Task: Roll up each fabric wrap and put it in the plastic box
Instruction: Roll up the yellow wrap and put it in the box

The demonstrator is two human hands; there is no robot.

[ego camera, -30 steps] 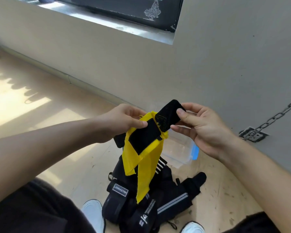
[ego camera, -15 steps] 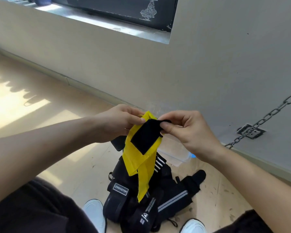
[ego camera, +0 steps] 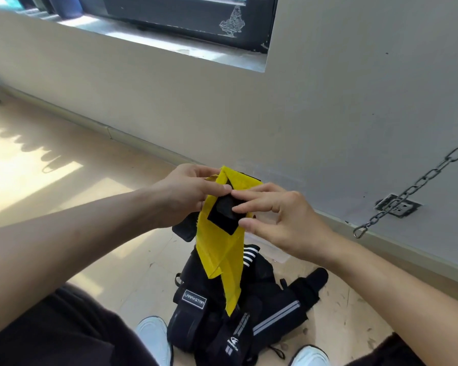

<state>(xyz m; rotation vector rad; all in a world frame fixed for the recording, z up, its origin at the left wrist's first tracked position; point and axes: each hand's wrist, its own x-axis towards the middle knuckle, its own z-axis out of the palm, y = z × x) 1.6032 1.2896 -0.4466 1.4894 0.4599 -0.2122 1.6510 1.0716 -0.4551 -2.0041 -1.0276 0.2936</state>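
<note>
Left hand (ego camera: 185, 196) is pinching the yellow fabric wrap's (ego camera: 220, 249) top edge, hanging it above the pile of black wraps (ego camera: 222, 315). The flat right hand (ego camera: 283, 223) is pressing its black fastener patch (ego camera: 222, 215) down, likely to start rolling. The clear plastic box (ego camera: 270, 250) is sitting just behind the pile.

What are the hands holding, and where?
The left hand pinches the yellow wrap at its top end; fingers of the right hand press its black patch.

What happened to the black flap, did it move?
Yes. The black flap folded down toward the black pile, and the right hand presses it onto the yellow wrap.
</note>
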